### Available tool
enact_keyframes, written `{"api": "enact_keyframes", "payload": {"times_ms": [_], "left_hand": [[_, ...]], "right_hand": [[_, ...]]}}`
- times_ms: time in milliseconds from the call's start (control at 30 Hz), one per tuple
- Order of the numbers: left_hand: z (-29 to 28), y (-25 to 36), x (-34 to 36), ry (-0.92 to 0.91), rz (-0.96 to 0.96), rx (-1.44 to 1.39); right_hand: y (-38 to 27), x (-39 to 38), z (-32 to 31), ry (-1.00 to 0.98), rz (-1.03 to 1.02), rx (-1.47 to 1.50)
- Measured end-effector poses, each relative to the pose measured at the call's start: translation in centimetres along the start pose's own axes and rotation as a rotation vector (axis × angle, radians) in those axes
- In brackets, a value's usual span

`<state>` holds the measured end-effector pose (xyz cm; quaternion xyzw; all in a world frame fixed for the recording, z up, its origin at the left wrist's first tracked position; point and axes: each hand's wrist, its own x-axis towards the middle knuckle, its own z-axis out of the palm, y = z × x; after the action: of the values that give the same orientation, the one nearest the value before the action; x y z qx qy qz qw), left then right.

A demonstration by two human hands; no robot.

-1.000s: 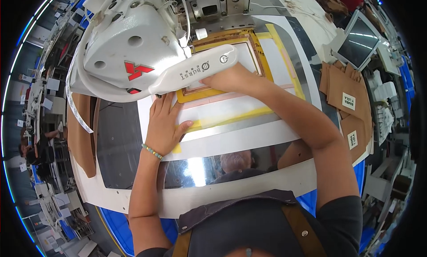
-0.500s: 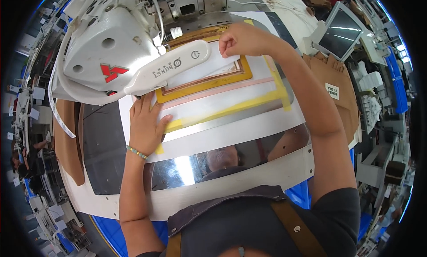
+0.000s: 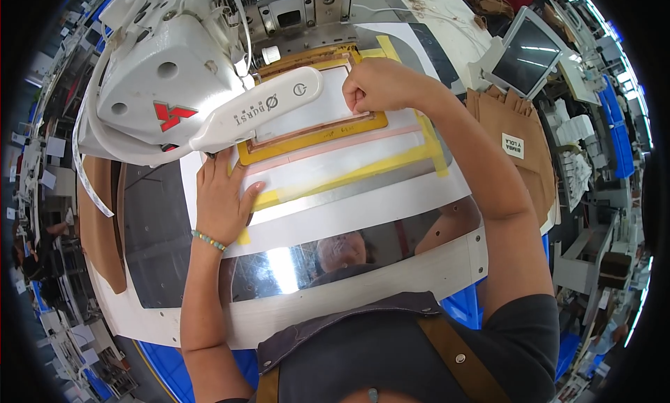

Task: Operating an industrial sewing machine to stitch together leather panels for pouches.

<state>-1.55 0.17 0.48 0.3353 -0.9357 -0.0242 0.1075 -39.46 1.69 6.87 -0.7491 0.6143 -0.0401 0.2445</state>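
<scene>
A yellow rectangular frame with a brown inner border lies on a white sheet, and white material shows inside it. Strips of yellow tape and a pink strip run along its near side. My left hand rests flat, fingers spread, beside the frame's near left corner; some fingertips pass under the machine's shadow. My right hand is closed with knuckles up at the frame's right side, fingertips pressed down by the inner near right corner. Whatever the fingers hold, if anything, is hidden.
A white sewing machine head with a lamp arm overhangs the frame's left part. A reflective metal plate spans the near side. At right are a screen and brown pieces; brown material lies at left.
My right hand has moved nearer, down the frame's right side to its inner near corner. The white material's raised edge there no longer shows. My left hand stays in place.
</scene>
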Motion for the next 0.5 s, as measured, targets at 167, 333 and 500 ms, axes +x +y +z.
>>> {"api": "enact_keyframes", "payload": {"times_ms": [167, 333, 500], "left_hand": [[-0.3, 0.2, 0.0, -0.045, -0.042, 0.002], [0.1, 0.1, -0.1, 0.02, -0.004, 0.042], [0.1, 0.2, -0.1, -0.006, -0.018, 0.034]], "right_hand": [[-0.3, 0.6, -0.2, -0.038, -0.022, -0.039], [-1.0, 1.2, -0.6, -0.095, -0.006, -0.092], [-1.5, 0.9, -0.4, -0.154, 0.026, -0.141]]}}
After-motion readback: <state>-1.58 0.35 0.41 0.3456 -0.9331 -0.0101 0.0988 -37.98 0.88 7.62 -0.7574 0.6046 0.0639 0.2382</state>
